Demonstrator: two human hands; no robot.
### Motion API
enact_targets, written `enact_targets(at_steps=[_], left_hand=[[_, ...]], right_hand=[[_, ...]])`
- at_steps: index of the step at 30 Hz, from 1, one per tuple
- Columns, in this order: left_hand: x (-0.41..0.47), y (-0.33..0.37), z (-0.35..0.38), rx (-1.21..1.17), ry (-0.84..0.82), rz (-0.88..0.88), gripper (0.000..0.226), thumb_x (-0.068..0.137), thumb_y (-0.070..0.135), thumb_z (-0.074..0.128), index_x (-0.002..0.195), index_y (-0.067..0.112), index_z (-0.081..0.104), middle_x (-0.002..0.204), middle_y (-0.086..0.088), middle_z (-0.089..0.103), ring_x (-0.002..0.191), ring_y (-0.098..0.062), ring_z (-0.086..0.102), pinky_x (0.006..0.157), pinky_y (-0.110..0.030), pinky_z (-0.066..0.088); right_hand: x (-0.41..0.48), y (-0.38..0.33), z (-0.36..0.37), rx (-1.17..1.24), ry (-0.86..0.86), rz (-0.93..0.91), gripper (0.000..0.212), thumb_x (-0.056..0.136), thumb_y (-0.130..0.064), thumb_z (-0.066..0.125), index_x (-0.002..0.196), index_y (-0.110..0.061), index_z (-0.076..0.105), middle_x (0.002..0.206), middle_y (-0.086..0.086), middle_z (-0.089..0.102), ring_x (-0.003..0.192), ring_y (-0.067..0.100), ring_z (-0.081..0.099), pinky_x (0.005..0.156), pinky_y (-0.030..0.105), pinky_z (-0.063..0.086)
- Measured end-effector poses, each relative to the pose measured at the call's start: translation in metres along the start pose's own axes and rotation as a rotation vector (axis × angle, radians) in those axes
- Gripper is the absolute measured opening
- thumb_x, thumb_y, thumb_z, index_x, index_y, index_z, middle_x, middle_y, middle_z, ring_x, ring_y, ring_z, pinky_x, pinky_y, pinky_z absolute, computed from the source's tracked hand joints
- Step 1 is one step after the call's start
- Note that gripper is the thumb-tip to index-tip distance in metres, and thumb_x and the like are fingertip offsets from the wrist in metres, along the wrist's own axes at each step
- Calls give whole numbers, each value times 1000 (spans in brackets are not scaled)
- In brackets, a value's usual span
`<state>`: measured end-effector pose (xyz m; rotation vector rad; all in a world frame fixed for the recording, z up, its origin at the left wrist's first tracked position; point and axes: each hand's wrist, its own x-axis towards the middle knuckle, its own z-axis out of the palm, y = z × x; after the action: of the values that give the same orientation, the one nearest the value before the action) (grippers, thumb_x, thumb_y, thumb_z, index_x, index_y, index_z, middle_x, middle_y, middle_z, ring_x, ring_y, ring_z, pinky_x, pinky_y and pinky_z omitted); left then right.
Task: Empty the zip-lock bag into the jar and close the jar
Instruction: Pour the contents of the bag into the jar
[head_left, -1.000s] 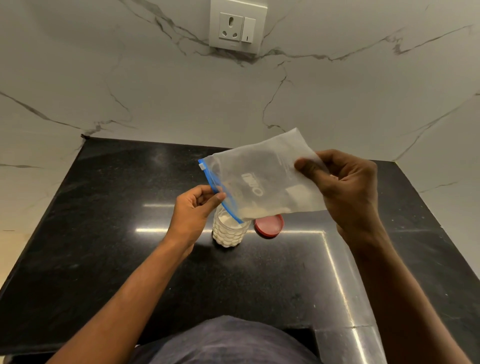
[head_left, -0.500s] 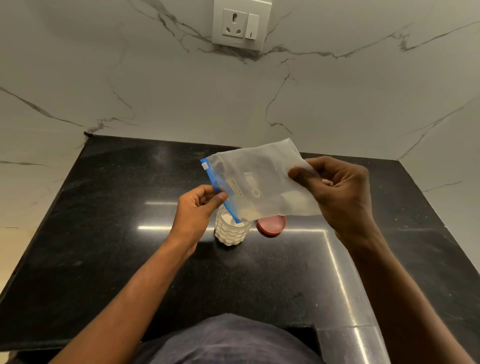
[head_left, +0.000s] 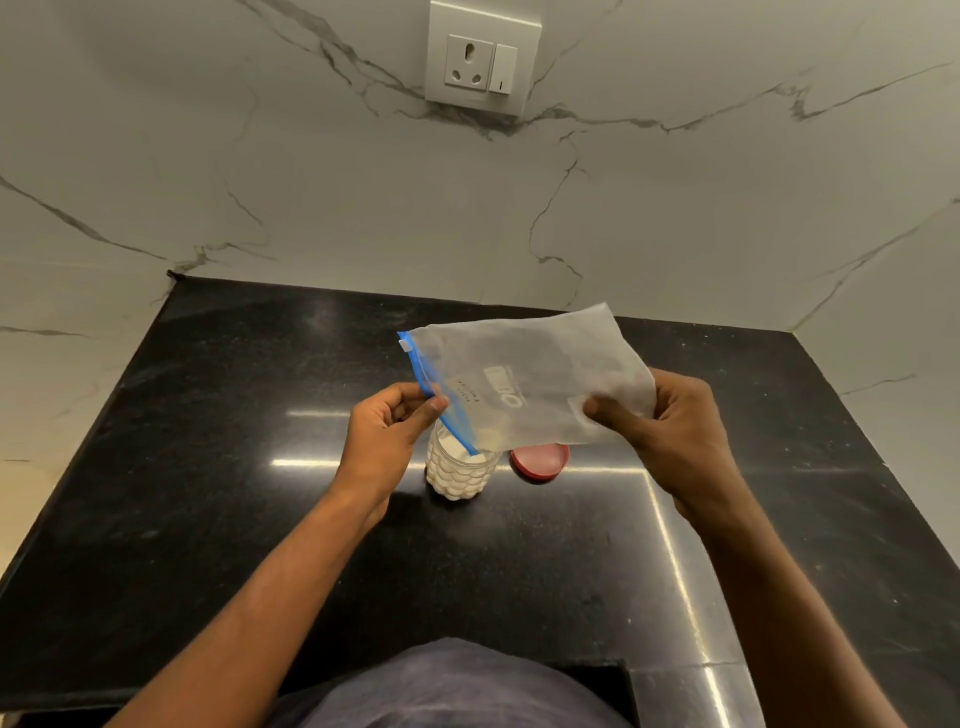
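- A person is holding a frosted, translucent plastic zip-lock bag (head_left: 524, 384) tilted above a jar (head_left: 457, 475), the lower end of its blue zip strip (head_left: 441, 400) dipping into the jar's mouth.
- The left hand (head_left: 387, 436) is pinching the zip edge between its fingers (head_left: 428, 410); the right hand (head_left: 670, 431) is gripping the bag's crumpled far end.
- The bag is looking flat and thin.
- The clear jar, its wall moulded in rounded bumps, is standing upright on the glossy, speckled black stone tabletop (head_left: 208, 467), showing white contents.
- A round red lid (head_left: 540, 460) is lying flat just right of the jar.
- A grey-veined marble wall (head_left: 311, 208) is rising behind.
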<state>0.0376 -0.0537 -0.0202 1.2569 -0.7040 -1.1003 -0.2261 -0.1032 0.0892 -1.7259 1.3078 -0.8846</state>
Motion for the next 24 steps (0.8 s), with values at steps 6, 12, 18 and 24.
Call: enact_targets(at_steps=[6, 12, 18, 24], left_hand=[[-1, -1, 1, -4, -6, 10, 17, 96, 8, 74, 112, 15, 76, 107, 7, 83, 104, -6, 77, 80, -13, 59], [0, 0, -1, -25, 14, 2, 17, 95, 10, 76, 110, 17, 77, 107, 6, 83, 103, -6, 78, 78, -12, 58], [-1, -1, -1, -10, 4, 5, 17, 95, 9, 75, 112, 16, 76, 108, 5, 83, 105, -7, 78, 80, -13, 59], [-1, 0, -1, -16, 6, 8, 17, 95, 10, 75, 110, 17, 77, 107, 4, 83, 104, -7, 78, 80, -13, 59]], right_hand=[[-7, 4, 14, -33, 110, -97, 31, 81, -39, 78, 99, -14, 77, 95, -5, 78, 85, 13, 77, 76, 36, 66], [-5, 10, 14, -26, 107, -186, 13, 83, -28, 83, 87, -17, 76, 86, -4, 77, 75, 15, 74, 63, 26, 62], [-3, 12, 15, -17, 89, -186, 11, 94, -24, 74, 100, -17, 78, 93, -10, 78, 79, 6, 75, 67, 18, 58], [-1, 16, 12, 3, 145, -183, 14, 92, -29, 77, 92, -15, 75, 88, -2, 76, 76, 10, 72, 62, 19, 56]])
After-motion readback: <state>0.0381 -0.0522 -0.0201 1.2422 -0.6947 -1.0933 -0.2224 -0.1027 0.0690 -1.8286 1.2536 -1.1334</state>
